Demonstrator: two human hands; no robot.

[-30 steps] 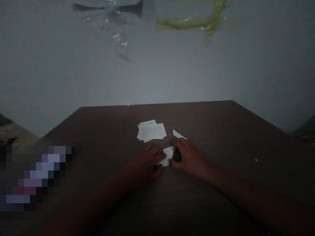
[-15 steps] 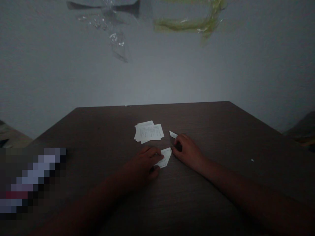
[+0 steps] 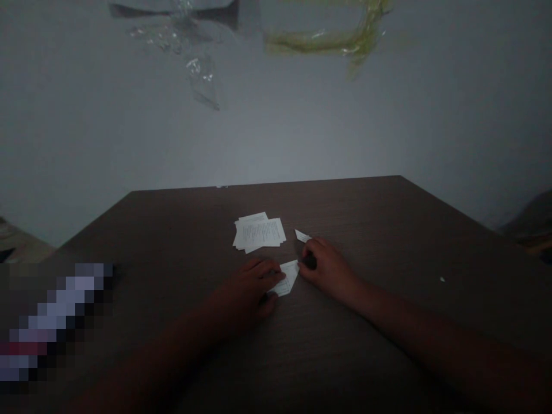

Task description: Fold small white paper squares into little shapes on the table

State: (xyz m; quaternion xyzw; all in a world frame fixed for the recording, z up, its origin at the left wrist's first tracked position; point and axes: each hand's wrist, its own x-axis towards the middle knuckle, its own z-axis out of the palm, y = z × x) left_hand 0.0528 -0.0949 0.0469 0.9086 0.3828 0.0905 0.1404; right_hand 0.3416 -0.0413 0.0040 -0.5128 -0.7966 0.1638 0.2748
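Note:
A small printed piece of paper (image 3: 288, 279) with a slanted right edge lies on the table in front of me. My left hand (image 3: 254, 290) holds it from the left, fingers over its top and thumb at its near edge. The curled fingers of my right hand (image 3: 325, 267) are closed at the paper's right corner, in a pinch. Just past those knuckles a pointed white paper piece (image 3: 302, 235) shows; my hand covers its near end, so I cannot tell whether the two papers join. Beyond my left hand rests a loose stack of printed paper pieces (image 3: 261, 233).
The dark wooden table (image 3: 345, 213) reaches to a grey wall (image 3: 302, 126) with clear and yellow tape (image 3: 310, 43) on it. A tiny white scrap (image 3: 442, 279) lies at the right. At the left edge is a blurred-out, pixelated object (image 3: 60, 313).
Both hands and the paper keep almost the same place. The whole view has shifted slightly, and the right hand's fingers have moved only a little.

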